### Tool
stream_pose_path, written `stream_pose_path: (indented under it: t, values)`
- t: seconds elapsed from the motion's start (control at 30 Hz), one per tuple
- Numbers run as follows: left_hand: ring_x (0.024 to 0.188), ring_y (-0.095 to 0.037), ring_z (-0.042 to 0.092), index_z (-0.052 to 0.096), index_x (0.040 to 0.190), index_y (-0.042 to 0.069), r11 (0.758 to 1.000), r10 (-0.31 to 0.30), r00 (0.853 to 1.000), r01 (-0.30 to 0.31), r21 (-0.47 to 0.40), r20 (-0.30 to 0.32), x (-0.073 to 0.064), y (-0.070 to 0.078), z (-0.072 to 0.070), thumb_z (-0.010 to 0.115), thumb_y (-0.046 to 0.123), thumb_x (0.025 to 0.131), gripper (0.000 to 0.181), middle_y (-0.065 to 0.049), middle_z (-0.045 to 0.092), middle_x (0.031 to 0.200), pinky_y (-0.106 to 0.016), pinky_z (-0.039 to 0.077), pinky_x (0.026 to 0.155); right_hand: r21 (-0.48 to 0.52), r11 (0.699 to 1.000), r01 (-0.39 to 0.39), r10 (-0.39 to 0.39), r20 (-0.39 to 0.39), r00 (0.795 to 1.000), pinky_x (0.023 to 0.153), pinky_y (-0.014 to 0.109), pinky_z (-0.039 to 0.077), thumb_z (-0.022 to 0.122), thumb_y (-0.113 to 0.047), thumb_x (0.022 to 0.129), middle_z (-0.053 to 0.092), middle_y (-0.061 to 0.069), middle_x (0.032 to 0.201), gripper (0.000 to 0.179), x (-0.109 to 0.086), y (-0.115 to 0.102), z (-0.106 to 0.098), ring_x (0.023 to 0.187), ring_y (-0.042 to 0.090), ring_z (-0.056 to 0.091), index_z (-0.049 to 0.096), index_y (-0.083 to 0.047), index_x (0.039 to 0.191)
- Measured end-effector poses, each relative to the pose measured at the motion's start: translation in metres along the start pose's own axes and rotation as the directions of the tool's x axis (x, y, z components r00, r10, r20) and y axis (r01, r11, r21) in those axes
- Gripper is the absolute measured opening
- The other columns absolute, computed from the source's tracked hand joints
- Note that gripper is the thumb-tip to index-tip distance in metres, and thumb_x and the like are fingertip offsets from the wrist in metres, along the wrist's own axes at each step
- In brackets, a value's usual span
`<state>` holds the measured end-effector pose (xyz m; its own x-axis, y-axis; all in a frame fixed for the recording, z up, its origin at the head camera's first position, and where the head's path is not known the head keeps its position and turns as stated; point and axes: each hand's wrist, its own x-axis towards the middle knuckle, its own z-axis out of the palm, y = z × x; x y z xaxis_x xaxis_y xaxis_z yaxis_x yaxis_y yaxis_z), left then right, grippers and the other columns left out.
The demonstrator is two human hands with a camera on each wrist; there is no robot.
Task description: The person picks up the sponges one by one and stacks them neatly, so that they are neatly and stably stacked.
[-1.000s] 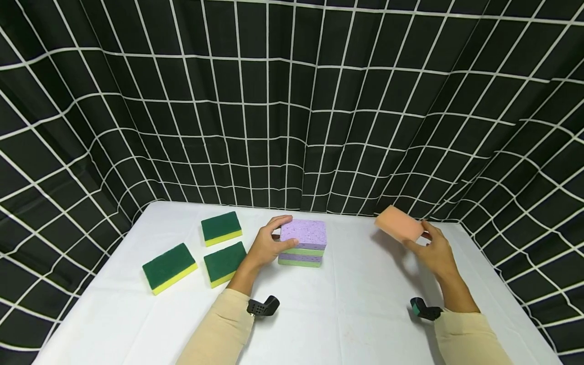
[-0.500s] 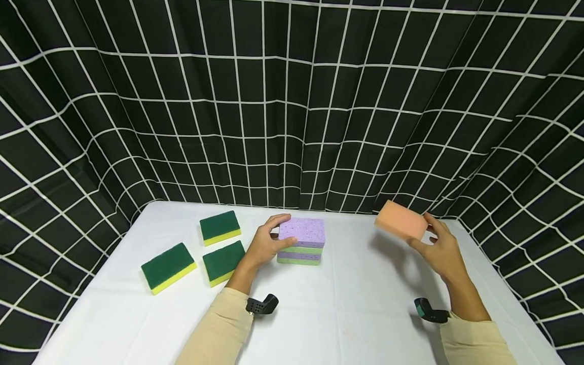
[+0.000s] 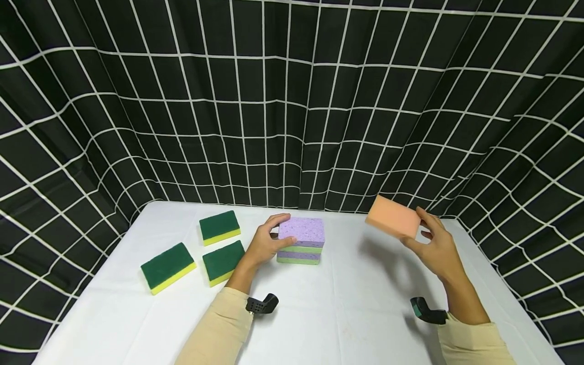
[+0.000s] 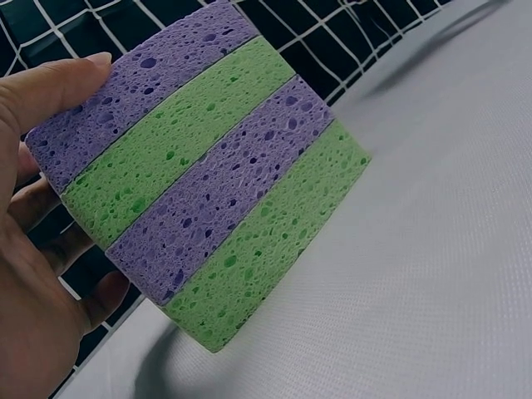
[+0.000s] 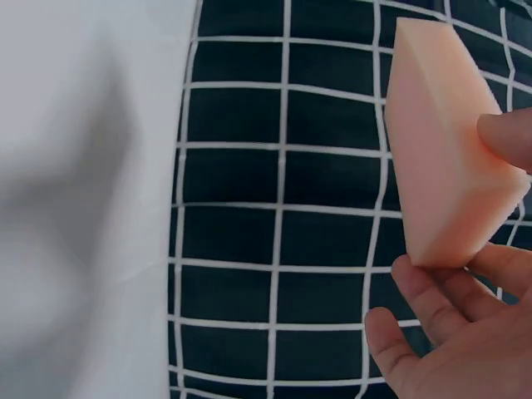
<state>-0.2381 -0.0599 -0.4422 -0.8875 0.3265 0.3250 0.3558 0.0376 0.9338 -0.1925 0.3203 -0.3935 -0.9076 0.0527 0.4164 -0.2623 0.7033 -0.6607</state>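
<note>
I have the left hand on the bench, fingers gripping a porous, square-edged purple-and-green sponge stack. My right hand has fingers pinching a smooth peach foam block, tilted, above the bench's right side. Wide white stretch between them; three flat green-topped sponges left of the stack

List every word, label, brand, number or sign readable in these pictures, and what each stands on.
None: no text can be read on the sponge stack, the orange sponge, the green-and-yellow sponges, the tablecloth or the curtain.
Too small to tell: any marking on the black wrist cameras.
</note>
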Motion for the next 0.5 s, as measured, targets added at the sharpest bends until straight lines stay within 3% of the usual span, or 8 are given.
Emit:
stream_pose_path:
  t: [0.1,0.3,0.5]
  values:
    - [0.118,-0.039,0.045,0.046,0.135,-0.013,1.0,-0.004,1.0,0.004,-0.007,0.002,0.0,0.0,0.0,0.073,-0.003,0.083,0.06,-0.026,0.042,0.14,-0.046,0.043,0.091,0.016,0.999,0.035,-0.035,-0.003,0.999,0.085,0.016,0.035,0.077,-0.007,0.08,0.046,0.02,0.136,0.078,0.0,-0.007,0.001,0.118,0.031,0.045,0.036,0.002,0.147]
    - [0.116,-0.038,0.046,0.046,0.136,-0.011,1.0,-0.014,1.0,0.014,0.003,0.009,0.0,0.001,-0.002,0.073,0.0,0.083,0.06,-0.025,0.041,0.141,-0.044,0.044,0.091,0.047,0.991,0.128,-0.127,-0.016,0.992,0.085,0.013,0.036,0.079,0.001,0.075,0.049,0.018,0.133,0.08,0.002,-0.019,0.005,0.112,-0.001,0.042,0.04,0.003,0.145]
    - [0.118,-0.038,0.046,0.045,0.136,-0.011,1.0,-0.01,1.0,0.01,-0.002,0.015,0.0,0.001,-0.002,0.073,0.0,0.084,0.06,-0.026,0.041,0.141,-0.045,0.043,0.092,0.082,0.978,0.189,-0.189,-0.006,0.982,0.087,0.013,0.036,0.077,0.009,0.072,0.048,0.019,0.133,0.082,0.004,-0.027,0.01,0.114,-0.001,0.041,0.039,0.005,0.144]
